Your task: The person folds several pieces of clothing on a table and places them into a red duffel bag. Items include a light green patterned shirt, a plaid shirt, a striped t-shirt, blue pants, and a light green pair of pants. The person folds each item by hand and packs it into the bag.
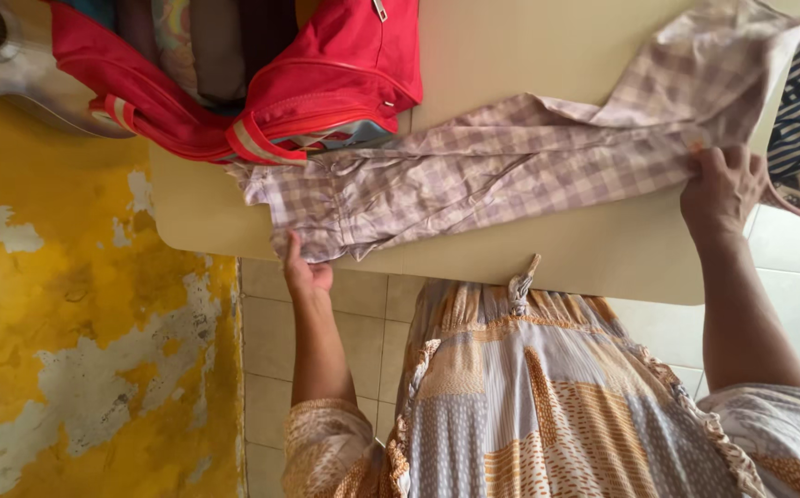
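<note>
On the cream bench (557, 249), your left hand (306, 272) pinches the cuff end and your right hand (722, 184) grips the body of a checked lilac shirt (510, 166) lying flat beside a red bag (335, 83).

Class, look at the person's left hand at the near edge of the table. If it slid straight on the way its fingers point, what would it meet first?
The left hand points across the checked shirt, already under its fingertips. Beyond that, probably the red bag, though depth is unclear.
</note>
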